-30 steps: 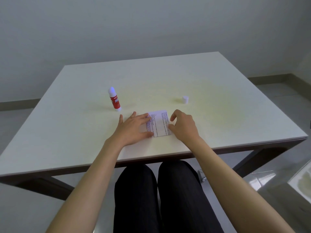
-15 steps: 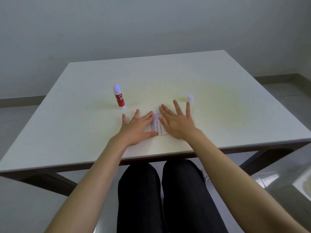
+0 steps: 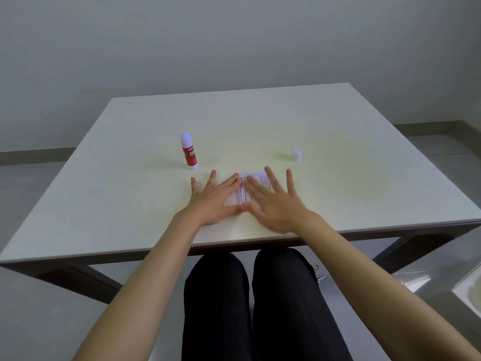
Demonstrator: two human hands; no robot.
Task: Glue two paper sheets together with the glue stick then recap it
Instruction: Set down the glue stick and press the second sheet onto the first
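Note:
A small printed paper sheet (image 3: 243, 190) lies flat on the white table (image 3: 338, 152) near its front edge. My left hand (image 3: 212, 201) rests flat on the paper's left part, fingers spread. My right hand (image 3: 273, 204) lies flat over its right part, fingers spread and slightly blurred. Only one paper surface shows between the hands. The red and white glue stick (image 3: 189, 152) stands upright and uncapped, behind and left of my left hand. Its white cap (image 3: 296, 155) stands alone behind and right of my right hand.
The table's front edge runs just below my wrists, with my dark-trousered legs (image 3: 250, 303) under it. A grey wall stands behind the table. A pale shiny object (image 3: 466, 290) sits on the floor at the lower right.
My right hand went from curled at the paper's right edge to flat and spread on top of it, then slid slightly right. My left hand stayed flat on the paper.

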